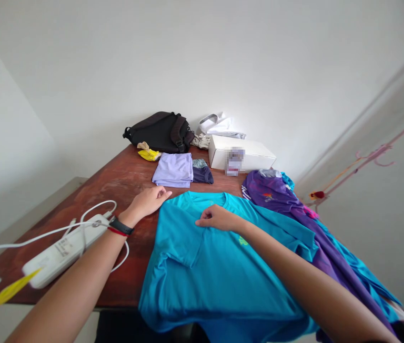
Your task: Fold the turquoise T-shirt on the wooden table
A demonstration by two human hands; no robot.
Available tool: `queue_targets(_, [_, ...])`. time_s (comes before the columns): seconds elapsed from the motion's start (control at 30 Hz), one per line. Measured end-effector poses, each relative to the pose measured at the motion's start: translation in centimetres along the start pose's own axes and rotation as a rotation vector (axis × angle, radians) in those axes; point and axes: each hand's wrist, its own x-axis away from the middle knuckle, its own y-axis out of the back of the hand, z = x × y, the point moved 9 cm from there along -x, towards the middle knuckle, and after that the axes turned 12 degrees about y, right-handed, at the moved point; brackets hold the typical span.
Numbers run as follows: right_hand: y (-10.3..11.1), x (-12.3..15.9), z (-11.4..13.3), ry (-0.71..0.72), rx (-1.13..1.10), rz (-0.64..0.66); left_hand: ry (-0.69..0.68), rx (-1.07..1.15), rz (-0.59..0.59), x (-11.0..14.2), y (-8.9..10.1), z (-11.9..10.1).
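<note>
A turquoise T-shirt (219, 276) lies spread flat on the brown wooden table (116, 183), its hem hanging over the near edge. My left hand (150, 200), with a black band on the wrist, pinches the shirt's left shoulder at its far edge. My right hand (214, 219) is closed in a pinch on the fabric just below the collar. Both forearms reach forward over the table.
A purple shirt (280, 197) lies over more turquoise cloth at the right. Behind are folded lilac (173, 170) and dark (202, 174) garments, a white box (252, 153), a black backpack (161, 131) and a yellow item (148, 154). A white power strip (62, 250) with cables sits at left.
</note>
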Motion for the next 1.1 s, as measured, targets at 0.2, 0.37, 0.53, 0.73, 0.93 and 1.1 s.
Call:
queue_targets(0.2, [0.0, -0.2, 0.1, -0.015, -0.216, -0.092, -0.031, -0.066, -0.025, 3.9, 3.1, -3.5])
queue_targets(0.37, [-0.2, 0.3, -0.2, -0.124, -0.603, -0.2, -0.044, -0.2, 0.138, 12.5, 1.5, -6.4])
queue_targets(0.53, [-1.2, -0.2, 1.8, -0.095, -1.026, -0.201, 0.117, -0.215, -0.117, 16.7, -0.8, -4.4])
queue_targets(0.73, [-1.4, -1.5, 3.8, -0.11, -1.142, -0.284, 0.114, -0.032, -0.294, 18.1, -0.9, -1.7])
queue_targets(0.93, [-2.4, -1.3, 3.8, -0.17, -1.115, -0.313, -0.024, 0.075, -0.31, 19.3, -0.2, -1.1])
queue_targets(1.1, [-2.2, -0.5, 2.2, -0.178, -0.88, -0.365, -0.112, 0.023, -0.279, 20.1, 0.2, -1.3])
